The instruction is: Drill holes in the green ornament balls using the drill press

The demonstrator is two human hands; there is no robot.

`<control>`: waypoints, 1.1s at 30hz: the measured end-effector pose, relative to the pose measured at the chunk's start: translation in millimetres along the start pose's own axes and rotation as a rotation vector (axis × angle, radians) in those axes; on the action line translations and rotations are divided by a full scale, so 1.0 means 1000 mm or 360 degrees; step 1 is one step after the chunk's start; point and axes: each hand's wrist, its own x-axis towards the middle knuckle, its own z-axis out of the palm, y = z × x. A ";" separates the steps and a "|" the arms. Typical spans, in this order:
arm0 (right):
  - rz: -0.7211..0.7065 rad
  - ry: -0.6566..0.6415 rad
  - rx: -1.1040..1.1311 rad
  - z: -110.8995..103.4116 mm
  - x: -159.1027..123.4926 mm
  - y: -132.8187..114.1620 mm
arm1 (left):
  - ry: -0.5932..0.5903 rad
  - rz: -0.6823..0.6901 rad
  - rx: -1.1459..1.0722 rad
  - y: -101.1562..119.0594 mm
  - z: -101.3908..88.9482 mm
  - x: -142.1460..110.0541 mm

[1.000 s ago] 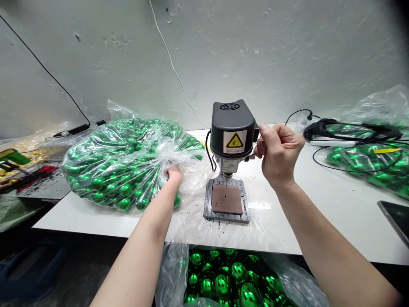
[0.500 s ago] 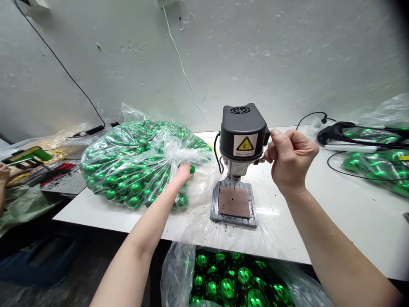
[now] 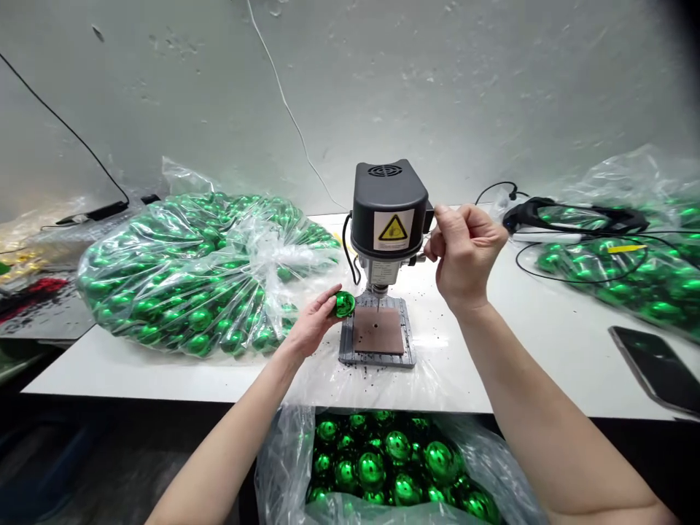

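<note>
A shiny green ball (image 3: 344, 305) is held in the fingers of my left hand (image 3: 313, 321), just left of the drill. In front of me stands a small bench drill press (image 3: 390, 208) with a black motor housing and a yellow warning label. Its bit points down over a brown square pad (image 3: 378, 332) with a dark hole, lying on the grey base (image 3: 407, 357). My right hand (image 3: 470, 251) is closed at the drill's right side, by its feed handle (image 3: 418, 259); the fingers hide most of the grip.
On the left lies a big clear bag (image 3: 180, 270) full of green balls. An open bag of balls (image 3: 372, 470) sits below the table edge. To the right are another bag (image 3: 667, 292), a black strap-like object (image 3: 574, 216) and a phone (image 3: 659, 372). Dark crumbs dot the white table (image 3: 453, 379).
My left hand has come out from the big bag's opening toward the drill, carrying a green ball. The right hand stays at the drill's side. The view has turned right.
</note>
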 end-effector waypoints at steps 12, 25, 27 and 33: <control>-0.0115 0.0004 -0.0037 -0.002 0.001 0.007 | -0.0036 0.0334 0.0568 -0.056 0.021 0.024; -0.0127 -0.0004 -0.0046 -0.001 0.000 0.006 | -0.0137 0.0376 0.0560 -0.077 0.028 0.032; -0.0139 -0.0002 -0.0053 -0.001 0.000 0.006 | -0.0164 0.0454 0.0624 -0.079 0.029 0.030; -0.0154 -0.0002 -0.0062 -0.002 -0.001 0.008 | -0.0110 0.0635 0.0830 -0.087 0.031 0.023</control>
